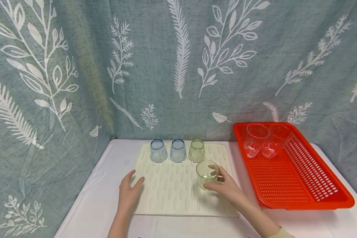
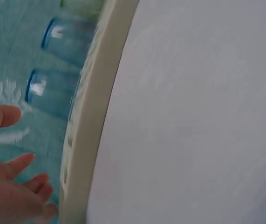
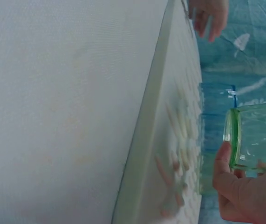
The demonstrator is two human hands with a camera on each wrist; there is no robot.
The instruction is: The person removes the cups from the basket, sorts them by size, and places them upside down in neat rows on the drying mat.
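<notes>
My right hand [image 1: 226, 185] grips a clear green glass [image 1: 204, 175] from its right side, over the right part of the cream drying mat [image 1: 166, 201]. The right wrist view shows the thick base of this green glass [image 3: 254, 135] between thumb and fingers, apart from the mat. Over the mat's left edge, my left hand [image 1: 129, 190] holds nothing, its thumb and fingers spread. Along the mat's back edge stand two blue glasses [image 1: 158, 152] and another green glass [image 1: 197, 152], narrower end up.
To the right sits a red plastic basket [image 1: 300, 205] with slotted walls. Two clear glasses [image 1: 256, 142] lean in its back left corner. A patterned green curtain [image 1: 154, 66] hangs behind the white-covered table [image 1: 89, 211].
</notes>
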